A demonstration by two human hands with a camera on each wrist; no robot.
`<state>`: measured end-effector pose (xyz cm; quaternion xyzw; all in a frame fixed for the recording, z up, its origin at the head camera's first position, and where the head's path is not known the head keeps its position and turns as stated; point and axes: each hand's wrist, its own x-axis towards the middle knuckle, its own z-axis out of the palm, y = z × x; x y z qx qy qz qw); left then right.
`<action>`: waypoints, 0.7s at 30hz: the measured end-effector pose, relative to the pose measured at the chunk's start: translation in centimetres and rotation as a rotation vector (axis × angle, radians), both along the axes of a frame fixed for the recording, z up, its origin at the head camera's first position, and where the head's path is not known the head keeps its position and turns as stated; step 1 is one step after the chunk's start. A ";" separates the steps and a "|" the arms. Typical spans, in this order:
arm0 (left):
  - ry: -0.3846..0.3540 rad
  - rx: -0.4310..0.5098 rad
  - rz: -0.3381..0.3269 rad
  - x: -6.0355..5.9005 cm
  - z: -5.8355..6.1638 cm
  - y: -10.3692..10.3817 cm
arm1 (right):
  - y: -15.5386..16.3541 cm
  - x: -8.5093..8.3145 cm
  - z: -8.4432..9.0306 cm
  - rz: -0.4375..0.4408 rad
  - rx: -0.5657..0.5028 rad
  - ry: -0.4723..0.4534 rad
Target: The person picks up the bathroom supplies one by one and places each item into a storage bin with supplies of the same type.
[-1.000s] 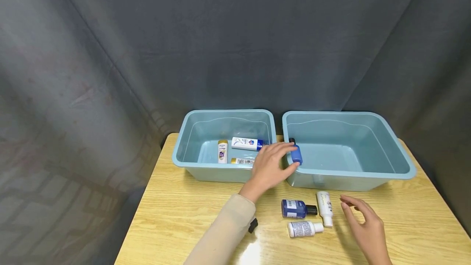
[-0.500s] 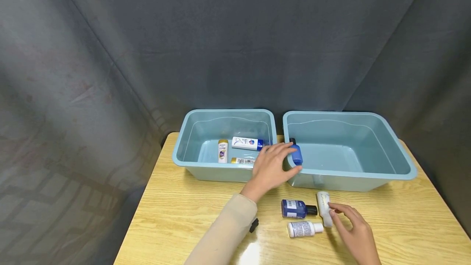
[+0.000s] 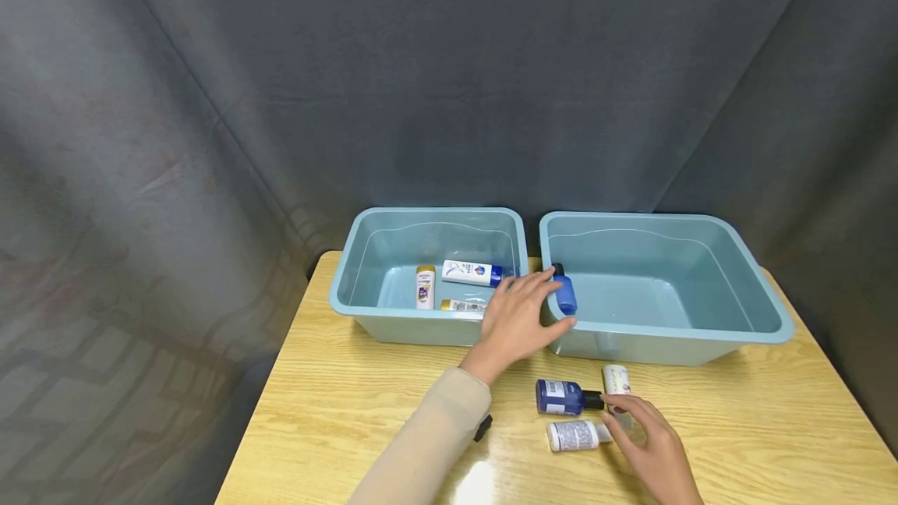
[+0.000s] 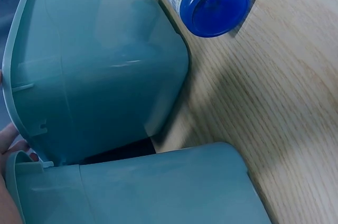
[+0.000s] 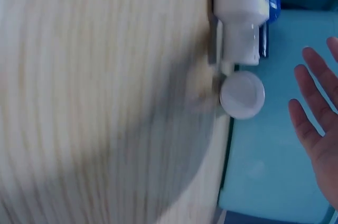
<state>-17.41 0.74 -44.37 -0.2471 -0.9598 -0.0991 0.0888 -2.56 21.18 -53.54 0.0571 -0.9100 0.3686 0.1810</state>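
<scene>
My left hand [image 3: 557, 304] pinches a small blue bottle [image 3: 565, 293] between thumb and fingers at the near-left corner of the right teal bin [image 3: 701, 333]. My right hand [image 3: 627, 421] lies with straight fingers over the cap end of a white bottle [image 3: 616, 379] that rests flat on the wooden table [image 3: 337, 396]. In the right wrist view the fingers [image 5: 311, 102] are spread beside the bottle's round white cap [image 5: 242, 94]. Just left of the hand lie a dark blue bottle [image 3: 561, 397] and a white bottle with a grey label [image 3: 577, 435].
The left teal bin [image 3: 393, 318] holds three bottles: a yellow-capped one [image 3: 424, 287], a white and blue one [image 3: 471, 273] and one near the front wall [image 3: 463, 306]. A dark curtain hangs behind. The table's edges run left and front.
My right hand has moved left and forward onto the white bottle's cap end. The left hand and the blue bottle have stayed at the bin's corner.
</scene>
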 end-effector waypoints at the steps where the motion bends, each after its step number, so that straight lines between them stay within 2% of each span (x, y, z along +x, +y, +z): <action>1: 0.001 0.003 0.001 0.0 0.0 0.0 | -0.3 0.0 0.0 0.008 0.000 -0.006; 11: 0.026 0.011 0.016 0.0 -0.2 0.0 | -1.8 0.0 -0.5 0.065 0.054 -0.169; 21: 0.035 0.020 0.032 0.1 -0.3 0.1 | -1.7 0.0 -1.2 0.096 0.091 -0.162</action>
